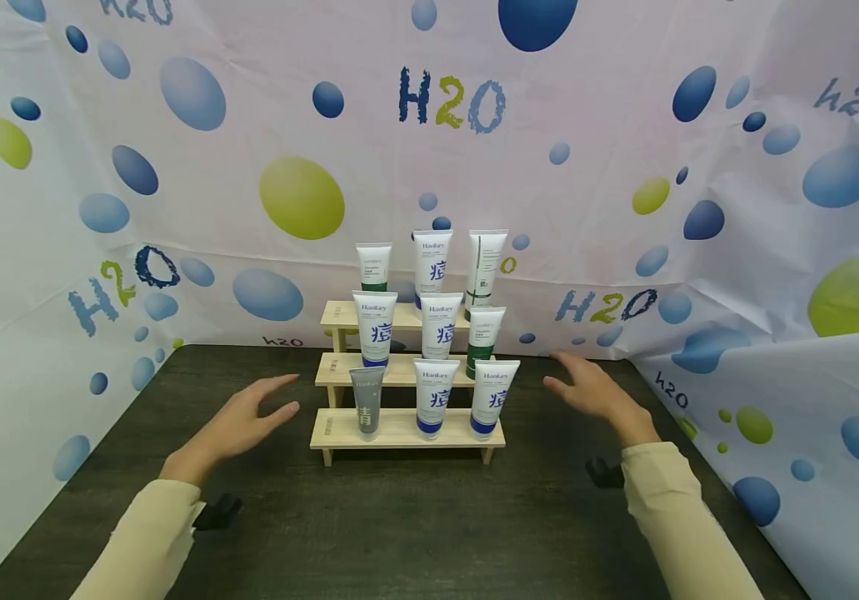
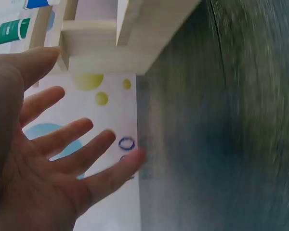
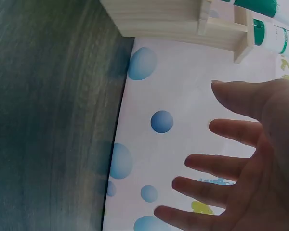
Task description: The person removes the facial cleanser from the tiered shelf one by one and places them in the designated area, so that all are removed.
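- Head view: left hand relaxed, empty, left of the wooden stand
- Right hand likewise, right side
- Gentle, level approaches should keep the tubes upright

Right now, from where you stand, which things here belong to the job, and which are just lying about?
Likely part of the job:
three-tier wooden display stand
five blue-and-white Hankey tubes
three green-and-white tubes
grey tube
left hand and right hand, holding nothing, either side of the stand

Just surroundings:
dark wood-grain tabletop
H2O-printed backdrop
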### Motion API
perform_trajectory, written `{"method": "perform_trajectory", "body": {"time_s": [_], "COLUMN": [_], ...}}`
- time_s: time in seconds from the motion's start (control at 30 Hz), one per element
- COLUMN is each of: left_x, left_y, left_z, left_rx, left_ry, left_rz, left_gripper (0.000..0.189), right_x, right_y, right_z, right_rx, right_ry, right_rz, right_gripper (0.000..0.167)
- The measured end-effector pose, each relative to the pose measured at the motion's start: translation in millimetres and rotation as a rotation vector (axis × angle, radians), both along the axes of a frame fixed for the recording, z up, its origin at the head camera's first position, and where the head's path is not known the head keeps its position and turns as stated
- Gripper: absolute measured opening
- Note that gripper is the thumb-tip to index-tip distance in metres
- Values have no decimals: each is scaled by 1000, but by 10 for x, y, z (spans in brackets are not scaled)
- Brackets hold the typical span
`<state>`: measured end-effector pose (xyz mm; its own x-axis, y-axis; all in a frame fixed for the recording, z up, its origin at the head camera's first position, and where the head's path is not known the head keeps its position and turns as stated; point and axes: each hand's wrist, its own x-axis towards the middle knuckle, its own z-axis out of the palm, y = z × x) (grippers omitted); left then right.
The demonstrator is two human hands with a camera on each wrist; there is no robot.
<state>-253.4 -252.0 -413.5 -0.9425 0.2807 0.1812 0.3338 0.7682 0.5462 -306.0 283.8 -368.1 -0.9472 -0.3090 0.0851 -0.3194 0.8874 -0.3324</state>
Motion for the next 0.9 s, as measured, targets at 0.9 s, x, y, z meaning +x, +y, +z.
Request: {"method": "perform_trajectory", "body": {"time_s": [0.9], "left_x": [-21], "left_y": [371], "left_z": [-368], "left_rx": [318], "left_ry": [-212], "left_rz": [-3], "left_gripper": [52], "right_x": [-257], "right_y": [-297], "right_z": [691], "right_rx": [-414], "right_ry": [-90], "right_rz": [87], "right_gripper": [51]}}
